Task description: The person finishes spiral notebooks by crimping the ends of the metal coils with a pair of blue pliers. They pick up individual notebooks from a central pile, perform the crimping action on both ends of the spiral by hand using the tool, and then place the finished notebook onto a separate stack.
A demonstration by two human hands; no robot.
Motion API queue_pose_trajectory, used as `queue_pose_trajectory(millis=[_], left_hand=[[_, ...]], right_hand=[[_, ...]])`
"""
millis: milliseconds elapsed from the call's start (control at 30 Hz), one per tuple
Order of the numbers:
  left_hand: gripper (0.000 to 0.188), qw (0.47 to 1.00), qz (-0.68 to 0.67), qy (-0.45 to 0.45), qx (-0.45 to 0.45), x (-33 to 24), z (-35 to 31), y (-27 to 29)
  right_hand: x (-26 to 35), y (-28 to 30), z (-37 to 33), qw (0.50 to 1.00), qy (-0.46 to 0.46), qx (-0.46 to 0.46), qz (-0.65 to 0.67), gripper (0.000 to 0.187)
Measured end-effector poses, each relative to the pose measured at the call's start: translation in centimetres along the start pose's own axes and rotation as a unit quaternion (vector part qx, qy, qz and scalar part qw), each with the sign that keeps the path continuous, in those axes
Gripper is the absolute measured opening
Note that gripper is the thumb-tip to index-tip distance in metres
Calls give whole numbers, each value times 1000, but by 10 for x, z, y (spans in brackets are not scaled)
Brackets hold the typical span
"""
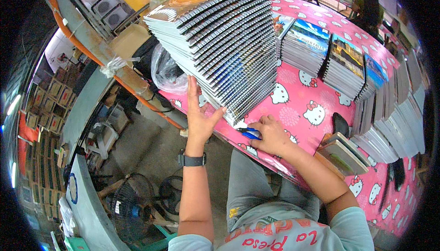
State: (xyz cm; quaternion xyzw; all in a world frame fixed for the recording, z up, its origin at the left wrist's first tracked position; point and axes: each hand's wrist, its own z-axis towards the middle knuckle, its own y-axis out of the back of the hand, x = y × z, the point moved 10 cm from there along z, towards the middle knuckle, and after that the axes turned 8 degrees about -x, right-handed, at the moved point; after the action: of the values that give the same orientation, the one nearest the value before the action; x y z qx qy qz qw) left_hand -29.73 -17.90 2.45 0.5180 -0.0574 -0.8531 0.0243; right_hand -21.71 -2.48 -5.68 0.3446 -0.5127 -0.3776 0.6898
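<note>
A tall stack of spiral-bound notebooks (229,54) stands at the table's near edge, with dark coils facing right and toward me. My left hand (201,118) lies against the white page side near the bottom, its fingers stretched out and thumb apart. By the stack's lowest near corner, my right hand (273,135) is closed around a small blue-handled tool (251,133) that looks like pliers or cutters. Its tip points at the bottom coil end. I cannot tell whether the tip touches the coil.
Shorter notebook stacks (305,47) line the far right of the pink patterned table (288,74). Many loose page blocks (389,127) fill the right side. A wooden holder with boards (341,155) sits near my right arm. A clear plastic bag (169,70) hangs left; a fan (133,205) stands below.
</note>
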Motion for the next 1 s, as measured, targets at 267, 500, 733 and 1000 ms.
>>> queue_pose_trajectory(millis=[267, 500, 733, 1000], left_hand=[[103, 1000, -22, -8, 5, -5, -1, -2], [100, 1000, 16, -21, 3, -4, -2, 3], [74, 985, -152, 20, -80, 73, 15, 33], [45, 986, 159, -2, 54, 164, 64, 14]], right_hand=[[3, 0, -4, 996, 40, -78, 22, 48], [-25, -49, 19, 905, -189, 262, 276, 29], [-18, -24, 20, 981, -56, 176, 64, 40], [-76, 64, -95, 973, -200, -110, -27, 51]])
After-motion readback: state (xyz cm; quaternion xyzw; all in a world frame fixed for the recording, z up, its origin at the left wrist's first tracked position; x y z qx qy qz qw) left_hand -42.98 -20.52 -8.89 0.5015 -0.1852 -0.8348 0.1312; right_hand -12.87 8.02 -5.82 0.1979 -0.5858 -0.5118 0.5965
